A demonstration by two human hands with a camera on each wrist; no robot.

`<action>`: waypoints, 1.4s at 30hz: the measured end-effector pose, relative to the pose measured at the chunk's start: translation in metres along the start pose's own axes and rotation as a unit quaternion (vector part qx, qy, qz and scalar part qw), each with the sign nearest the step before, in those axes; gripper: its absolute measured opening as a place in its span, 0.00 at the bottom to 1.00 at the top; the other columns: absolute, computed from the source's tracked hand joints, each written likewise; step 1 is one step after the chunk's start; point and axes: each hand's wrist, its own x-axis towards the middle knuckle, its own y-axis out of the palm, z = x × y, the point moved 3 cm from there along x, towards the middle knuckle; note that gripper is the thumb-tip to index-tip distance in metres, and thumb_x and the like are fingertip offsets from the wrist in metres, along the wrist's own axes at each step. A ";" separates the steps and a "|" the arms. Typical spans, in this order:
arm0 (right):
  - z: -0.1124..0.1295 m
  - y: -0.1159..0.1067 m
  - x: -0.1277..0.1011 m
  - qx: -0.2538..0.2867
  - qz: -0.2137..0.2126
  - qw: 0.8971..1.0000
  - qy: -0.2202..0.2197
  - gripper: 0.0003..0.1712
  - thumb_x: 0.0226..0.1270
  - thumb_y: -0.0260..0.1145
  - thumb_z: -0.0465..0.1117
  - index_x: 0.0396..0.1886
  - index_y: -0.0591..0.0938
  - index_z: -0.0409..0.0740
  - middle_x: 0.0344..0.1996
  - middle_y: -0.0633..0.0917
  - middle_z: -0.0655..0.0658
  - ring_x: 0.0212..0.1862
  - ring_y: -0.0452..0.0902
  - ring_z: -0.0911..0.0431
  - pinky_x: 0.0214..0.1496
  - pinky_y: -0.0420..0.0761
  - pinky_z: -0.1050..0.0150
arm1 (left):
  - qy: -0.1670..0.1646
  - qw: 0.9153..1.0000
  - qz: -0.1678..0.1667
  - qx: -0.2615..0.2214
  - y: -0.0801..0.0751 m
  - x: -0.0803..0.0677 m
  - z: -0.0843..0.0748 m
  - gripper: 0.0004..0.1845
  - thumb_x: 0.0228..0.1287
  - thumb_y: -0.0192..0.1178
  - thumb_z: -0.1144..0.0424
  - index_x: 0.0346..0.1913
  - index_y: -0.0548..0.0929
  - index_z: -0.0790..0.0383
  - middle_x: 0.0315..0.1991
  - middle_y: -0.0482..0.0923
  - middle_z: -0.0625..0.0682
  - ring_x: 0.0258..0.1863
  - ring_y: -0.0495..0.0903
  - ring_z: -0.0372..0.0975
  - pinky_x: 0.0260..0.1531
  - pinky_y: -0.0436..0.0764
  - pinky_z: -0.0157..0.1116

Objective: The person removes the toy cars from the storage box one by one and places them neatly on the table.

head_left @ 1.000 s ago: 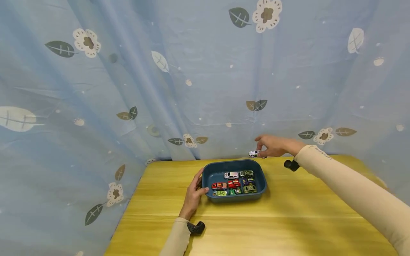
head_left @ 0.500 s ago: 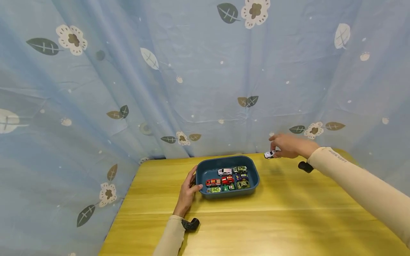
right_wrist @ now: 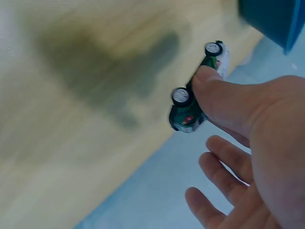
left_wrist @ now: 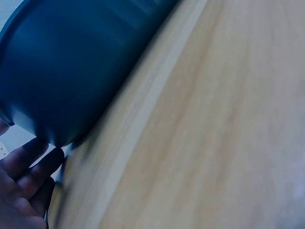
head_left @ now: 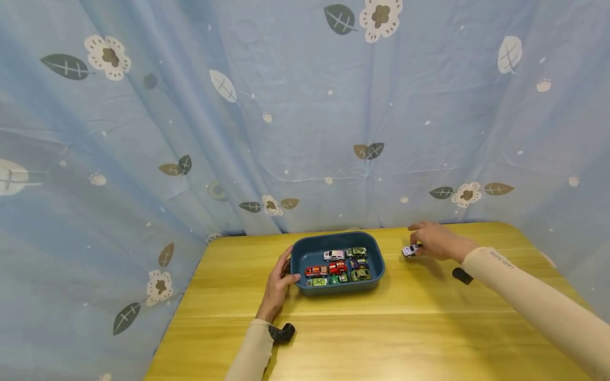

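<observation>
Head view: a white toy car (head_left: pixel 411 250) is pinched in the grip of the right hand (head_left: pixel 437 242), over the tabletop (head_left: pixel 381 338) and near the right end of the blue tray (head_left: pixel 340 289). The tray's left end is clasped in the grip of the left hand (head_left: pixel 278 286). Eight more toy cars (head_left: pixel 338 268) are set inside, in rough rows.

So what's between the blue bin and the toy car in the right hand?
Only bare tabletop between bin and toy car, in the head view.
</observation>
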 end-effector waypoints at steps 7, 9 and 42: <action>-0.004 0.020 -0.003 0.022 -0.044 0.999 0.003 0.06 0.64 0.77 0.38 0.40 0.91 0.44 0.63 0.81 0.25 0.63 0.77 0.28 0.58 0.82 0.38 | -0.005 1.000 -0.001 0.005 -0.001 -0.003 0.003 0.44 0.63 0.60 0.63 0.84 0.63 0.45 0.76 0.73 0.61 0.72 0.75 0.57 0.72 0.68 0.59; -0.004 0.022 -0.004 0.030 -0.053 0.998 0.005 0.07 0.64 0.77 0.37 0.41 0.91 0.44 0.64 0.81 0.25 0.63 0.77 0.28 0.58 0.81 0.37 | -0.005 1.000 -0.001 0.004 -0.001 -0.003 0.003 0.44 0.63 0.61 0.63 0.84 0.63 0.45 0.75 0.73 0.61 0.72 0.75 0.57 0.72 0.68 0.59; -0.003 0.045 0.000 0.061 -0.016 0.995 0.079 0.24 0.63 0.79 0.43 0.55 0.86 0.37 0.68 0.74 0.20 0.66 0.73 0.23 0.60 0.77 0.29 | 0.004 1.000 -0.012 0.002 0.000 0.001 0.001 0.44 0.63 0.61 0.64 0.84 0.65 0.44 0.76 0.73 0.62 0.73 0.75 0.56 0.72 0.69 0.60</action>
